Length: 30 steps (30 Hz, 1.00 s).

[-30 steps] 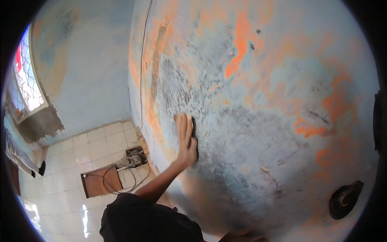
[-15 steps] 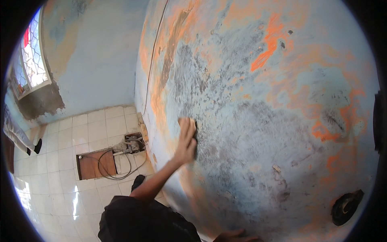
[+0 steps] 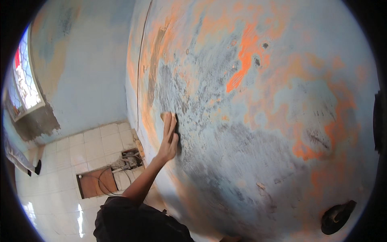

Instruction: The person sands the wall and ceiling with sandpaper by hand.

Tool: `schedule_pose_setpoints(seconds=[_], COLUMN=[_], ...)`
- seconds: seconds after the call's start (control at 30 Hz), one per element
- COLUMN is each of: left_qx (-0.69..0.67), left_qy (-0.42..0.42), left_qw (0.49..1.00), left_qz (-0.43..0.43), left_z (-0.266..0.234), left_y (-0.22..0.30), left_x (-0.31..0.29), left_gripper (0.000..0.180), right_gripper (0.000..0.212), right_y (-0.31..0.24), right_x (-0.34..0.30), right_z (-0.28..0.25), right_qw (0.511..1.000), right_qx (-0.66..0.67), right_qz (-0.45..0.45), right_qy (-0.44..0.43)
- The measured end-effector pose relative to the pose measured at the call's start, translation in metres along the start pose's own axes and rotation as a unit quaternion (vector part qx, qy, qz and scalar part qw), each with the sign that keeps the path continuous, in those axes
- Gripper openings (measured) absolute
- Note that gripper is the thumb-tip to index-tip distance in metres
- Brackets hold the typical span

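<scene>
My left hand (image 3: 168, 141) is pressed against the patchy wall (image 3: 250, 141), its arm reaching up from a black sleeve. Under the fingers is a tan piece of sandpaper (image 3: 163, 115), with only its edge showing past the fingertips. Blue-grey paint, orange patches and dark scuffed areas cover the wall around the hand. Of my right hand (image 3: 230, 239), just a sliver appears at the lower edge, close to the wall; its fingers are cut off from sight.
A thin cable (image 3: 141, 60) runs down the wall near the corner. Below lies a tiled floor (image 3: 60, 161) with a reddish-brown recessed panel (image 3: 96, 182) and loose wires. A barred window (image 3: 26, 76) is at the left. A dark round fitting (image 3: 338, 218) sits low on the right.
My left hand, still on the sandpaper, appears further left and slightly higher in the picture. The whole view has shifted too, and my right hand has mostly dropped out of the lower edge.
</scene>
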<state>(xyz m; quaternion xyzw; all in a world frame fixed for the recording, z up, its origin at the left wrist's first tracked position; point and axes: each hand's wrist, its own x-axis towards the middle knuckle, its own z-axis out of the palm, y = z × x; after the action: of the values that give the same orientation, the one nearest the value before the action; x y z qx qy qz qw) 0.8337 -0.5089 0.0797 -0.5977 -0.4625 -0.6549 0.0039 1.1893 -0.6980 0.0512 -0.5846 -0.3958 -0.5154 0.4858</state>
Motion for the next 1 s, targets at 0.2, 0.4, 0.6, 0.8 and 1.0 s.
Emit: schedule_pose_setpoints(seconds=[0.2, 0.4, 0.6, 0.8, 1.0], left_qx=[0.013, 0.035, -0.020, 0.069, 0.072], left_qy=[0.043, 0.080, 0.071, 0.024, -0.183], left_qw=[0.996, 0.985, 0.997, 0.934, 0.819], left_qz=[-0.079, -0.146, -0.030, 0.350, 0.538], left_z=[-0.028, -0.015, -0.060, -0.032, -0.037], left_y=[-0.057, -0.102, -0.053, 0.000, 0.014], left_x=[0.064, 0.030, 0.136, 0.165, 0.147], left_gripper=[0.054, 0.053, 0.050, 0.044, 0.039], right_gripper=[0.051, 0.051, 0.051, 0.051, 0.051], right_y=[-0.018, -0.033, -0.046, -0.048, -0.042], right_x=[0.005, 0.005, 0.009, 0.010, 0.007], right_z=[0.007, 0.014, 0.019, 0.020, 0.018], right_qw=[1.000, 0.999, 0.998, 0.997, 0.997], right_qx=[-0.017, -0.040, -0.048, -0.060, -0.067], right_qz=[0.000, -0.019, -0.036, -0.050, -0.049], right_qy=[-0.002, 0.007, 0.007, 0.008, 0.010])
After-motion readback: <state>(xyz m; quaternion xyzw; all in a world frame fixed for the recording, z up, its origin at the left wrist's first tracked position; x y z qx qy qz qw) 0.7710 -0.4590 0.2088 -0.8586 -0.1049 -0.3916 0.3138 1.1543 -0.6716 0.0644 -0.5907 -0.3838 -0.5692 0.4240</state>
